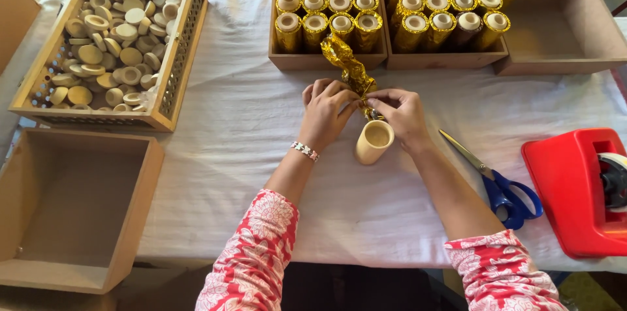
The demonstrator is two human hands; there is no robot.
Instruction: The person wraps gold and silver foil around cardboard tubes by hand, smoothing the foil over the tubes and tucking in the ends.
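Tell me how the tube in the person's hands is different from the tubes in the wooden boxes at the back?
The tube in the hands is plain tan; the boxed tubes wear shiny gold foil, and one looks blue. The held tube lies tilted on the white cloth, alone; the boxed tubes stand upright in packed rows. Crumpled gold foil sits at the held tube's far end, pinched by the left hand and right hand. Both kinds are round with pale open tops.
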